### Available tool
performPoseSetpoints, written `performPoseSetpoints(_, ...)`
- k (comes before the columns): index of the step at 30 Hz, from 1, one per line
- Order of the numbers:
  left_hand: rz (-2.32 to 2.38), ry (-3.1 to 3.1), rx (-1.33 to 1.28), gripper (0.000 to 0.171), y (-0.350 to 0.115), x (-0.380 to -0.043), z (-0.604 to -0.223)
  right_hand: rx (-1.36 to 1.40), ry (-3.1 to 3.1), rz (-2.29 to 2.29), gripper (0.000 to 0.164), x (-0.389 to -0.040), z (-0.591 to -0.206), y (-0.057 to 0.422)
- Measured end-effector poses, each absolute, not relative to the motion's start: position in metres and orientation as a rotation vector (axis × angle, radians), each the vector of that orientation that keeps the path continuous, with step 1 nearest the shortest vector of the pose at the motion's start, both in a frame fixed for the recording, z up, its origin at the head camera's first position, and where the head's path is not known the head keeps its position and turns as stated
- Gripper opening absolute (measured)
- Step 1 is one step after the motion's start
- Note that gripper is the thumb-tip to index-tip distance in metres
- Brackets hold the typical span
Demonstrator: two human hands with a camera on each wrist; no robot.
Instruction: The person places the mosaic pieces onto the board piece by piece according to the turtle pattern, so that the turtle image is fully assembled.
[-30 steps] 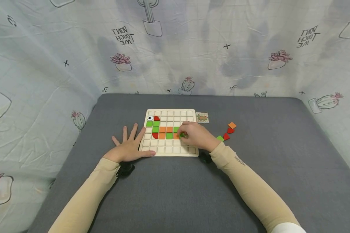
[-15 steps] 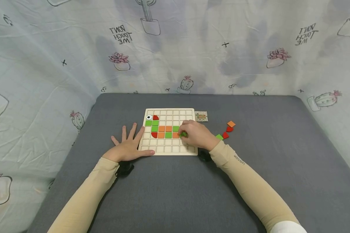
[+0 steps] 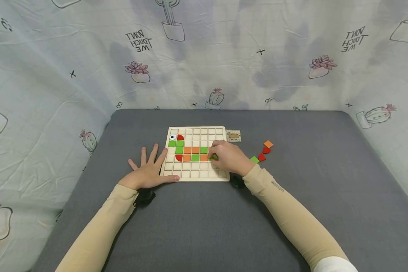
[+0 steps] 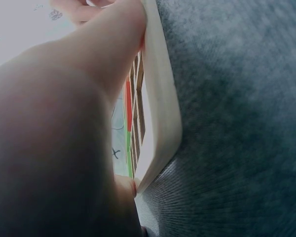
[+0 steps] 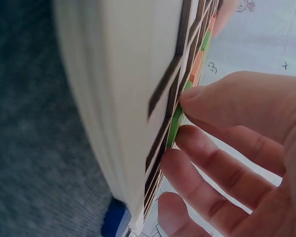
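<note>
A pale wooden grid board [image 3: 190, 174] lies on the table with green, orange and red tiles and a round eye tile [image 3: 172, 137] set in its cells. My left hand [image 3: 146, 173] rests at the board's left edge, fingers spread and straight, its thumb on the near left corner. Over the right side of the board, my right hand [image 3: 229, 156] pinches a green square tile [image 5: 174, 126] at the end of the lower coloured row. In the right wrist view the thumb and fingertips touch that tile, low against the grid. The hand partly hides the cells beneath it.
A small printed card [image 3: 233, 136] lies by the board's far right corner. Right of the right hand are loose tiles: an orange square [image 3: 268, 144], two red pieces [image 3: 261, 157] and a green one [image 3: 254, 159]. A patterned cloth [image 3: 238, 56] hangs behind the grey table [image 3: 204, 223].
The head view shifts slightly. My right hand stays over the same spot with small finger movements at the green tile, and my left hand keeps its place on the board.
</note>
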State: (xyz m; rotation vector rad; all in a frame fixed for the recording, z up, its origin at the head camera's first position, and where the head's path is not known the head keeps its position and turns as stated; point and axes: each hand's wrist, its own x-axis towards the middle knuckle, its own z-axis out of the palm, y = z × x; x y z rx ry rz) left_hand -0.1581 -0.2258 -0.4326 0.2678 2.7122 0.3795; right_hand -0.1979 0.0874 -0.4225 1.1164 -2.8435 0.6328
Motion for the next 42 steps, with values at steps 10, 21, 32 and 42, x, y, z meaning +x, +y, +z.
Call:
performPoseSetpoints(10, 0.379, 2.709, 0.267, 0.124, -0.226, -0.159, -0.432, 1.110, -2.836, 0.622, 0.010, -0.196, -0.422, 0.087)
performPoseSetpoints(21, 0.388, 2.705, 0.266, 0.124, -0.226, -0.159, -0.431, 1.047, -2.849, 0.649, 0.014, -0.204, -0.414, 0.099)
performPoseSetpoints(32, 0.378, 2.708, 0.263, 0.124, -0.226, -0.159, -0.434, 0.810, -2.949, 0.695, 0.020, -0.213, -0.392, 0.140)
performPoseSetpoints(42, 0.372, 2.710, 0.264, 0.124, -0.226, -0.158, -0.433, 0.527, -3.015, 0.682, 0.026, -0.223, -0.379, 0.186)
